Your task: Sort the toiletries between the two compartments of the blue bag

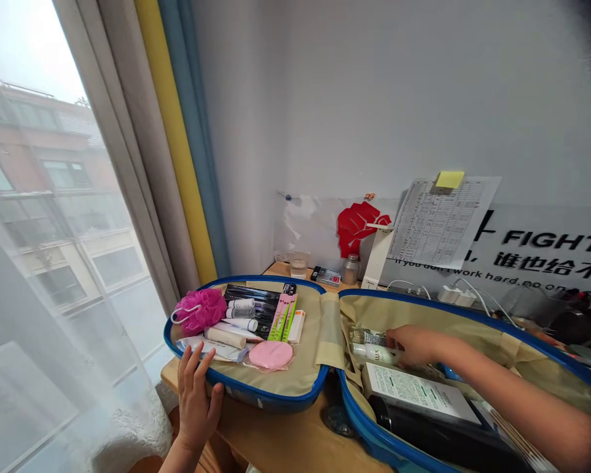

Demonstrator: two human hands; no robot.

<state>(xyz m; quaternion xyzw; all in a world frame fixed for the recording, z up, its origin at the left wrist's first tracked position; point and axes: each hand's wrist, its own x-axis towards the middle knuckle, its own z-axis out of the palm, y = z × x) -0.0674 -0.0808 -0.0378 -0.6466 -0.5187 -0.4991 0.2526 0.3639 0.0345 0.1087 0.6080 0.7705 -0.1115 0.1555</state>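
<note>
Reaching in from the lower right, a bare right arm (502, 374) crosses the right half of an open blue-rimmed case (331, 328), just above a black cylinder-like item (428, 430), a bundle of thin white sticks (517, 437) and a printed white box (421, 391). Its right grip (414, 345) is bent downward at the right ends of two small bottles: a clear one (367, 336) and, just in front of it, a white LUX bottle (377, 353). Both lie on their sides beyond the box, their left ends in plain view and their right ends partly hidden by the fingers; I cannot tell whether the grip is clamped on either. The left grip (197, 401) has its fingers spread, thumb apart, across the near rim of the left half, by a white packet (217, 349). Well away from the bottles, that half carries a magenta bath puff (201, 312), a pink oval pad (270, 355), small white tubes (241, 314) and pink-and-green packages (284, 316). The case stands on a wooden table (276, 437).
</note>
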